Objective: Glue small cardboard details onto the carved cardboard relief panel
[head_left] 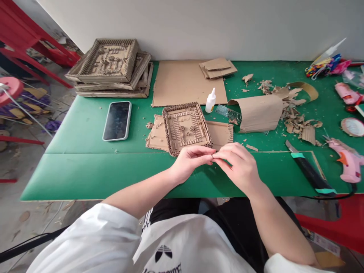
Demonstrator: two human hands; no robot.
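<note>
My left hand point(191, 161) and my right hand point(238, 163) meet over the front of the green table. Both are closed in a pinch, fingertips together on a tiny brownish piece point(213, 155) that is mostly hidden. Just beyond them lies a cardboard tray point(167, 131) with a corrugated rim and small cardboard pieces fixed inside. Under it are a cardboard strip point(218, 132) on the right and a torn cardboard sheet point(156, 136) on the left. A white glue bottle point(210, 101) stands upright behind the tray's right corner.
A phone point(117, 121) lies left, with stacked cardboard trays point(110, 81) behind it. A flat cardboard sheet point(176, 85) is at the back. To the right are a curved cardboard piece point(258, 113), scraps point(295, 117), a utility knife point(309, 170) and a pink glue gun point(348, 159).
</note>
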